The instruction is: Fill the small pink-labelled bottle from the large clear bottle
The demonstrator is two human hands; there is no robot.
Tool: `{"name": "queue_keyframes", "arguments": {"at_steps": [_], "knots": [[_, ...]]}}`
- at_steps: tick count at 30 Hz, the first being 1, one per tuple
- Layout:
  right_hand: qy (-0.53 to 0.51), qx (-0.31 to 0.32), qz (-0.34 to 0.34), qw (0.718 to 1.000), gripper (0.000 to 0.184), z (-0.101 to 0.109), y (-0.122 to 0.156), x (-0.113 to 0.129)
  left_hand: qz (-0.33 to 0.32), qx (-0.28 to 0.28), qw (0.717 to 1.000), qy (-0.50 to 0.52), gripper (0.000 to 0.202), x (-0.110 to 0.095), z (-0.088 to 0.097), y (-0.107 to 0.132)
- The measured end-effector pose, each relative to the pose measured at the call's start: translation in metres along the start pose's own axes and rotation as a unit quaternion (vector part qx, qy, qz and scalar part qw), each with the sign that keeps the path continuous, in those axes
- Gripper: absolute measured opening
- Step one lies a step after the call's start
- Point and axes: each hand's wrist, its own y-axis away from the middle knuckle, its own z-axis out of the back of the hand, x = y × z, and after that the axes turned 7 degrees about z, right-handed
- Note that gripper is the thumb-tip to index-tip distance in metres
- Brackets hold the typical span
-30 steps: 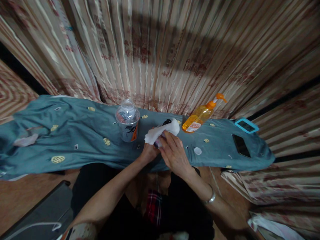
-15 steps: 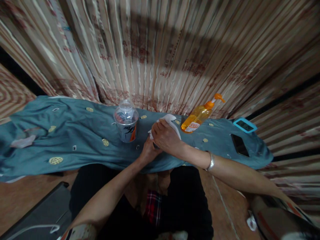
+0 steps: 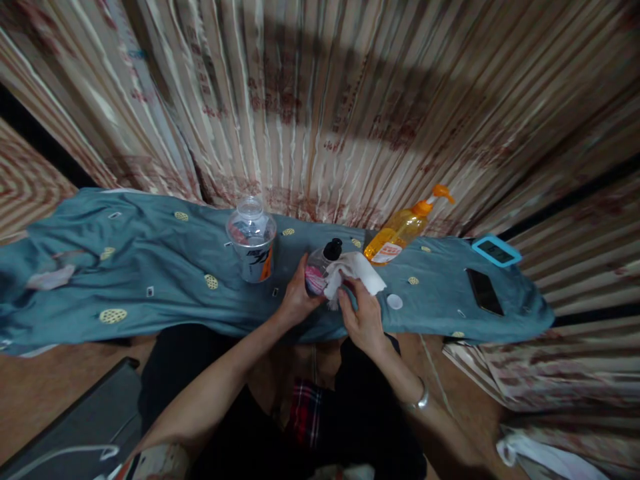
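Observation:
My left hand [image 3: 299,297] is closed around the side of a small clear bottle [image 3: 315,274] with a black cap [image 3: 333,249] and a pink label. The bottle stands near the cloth's front, slightly tilted. My right hand [image 3: 362,313] pinches a white tissue [image 3: 356,269], which lies against the bottle's right side and spreads out to the right. Left of the hands is a clear plastic container [image 3: 255,257] with a printed front and an open neck. Behind my right hand an orange pump bottle [image 3: 397,233] leans to the right.
A teal patterned cloth [image 3: 170,267] covers the long narrow surface. On its right lie a white round cap or disc [image 3: 395,302], a dark phone [image 3: 484,291] and a blue-framed digital clock [image 3: 497,251]. A curtain [image 3: 310,120] hangs close behind.
My right hand has come off the bottle's top and moved right and down with the tissue. The black cap and bottle now show, and the white disc is uncovered.

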Motion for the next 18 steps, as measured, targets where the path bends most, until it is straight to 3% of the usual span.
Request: {"name": "queue_keyframes", "arguments": {"at_steps": [4, 10, 15, 18], "knots": [[-0.088, -0.044, -0.080, 0.992, 0.042, -0.008, -0.010, 0.001, 0.022, 0.012, 1.000, -0.003, 0.113, -0.001, 0.004, 0.002], [-0.204, -0.003, -0.110, 0.973, 0.041, -0.005, -0.042, -0.008, 0.035, 0.040, 0.998, 0.017, 0.114, -0.003, 0.005, 0.003], [-0.323, 0.062, -0.161, 0.931, 0.041, -0.008, -0.078, -0.021, 0.024, 0.024, 0.999, 0.005, 0.104, -0.002, 0.001, 0.004], [-0.356, 0.064, -0.222, 0.906, 0.040, -0.014, -0.103, -0.026, 0.049, 0.028, 0.998, -0.025, 0.084, 0.002, 0.000, 0.004]]}}
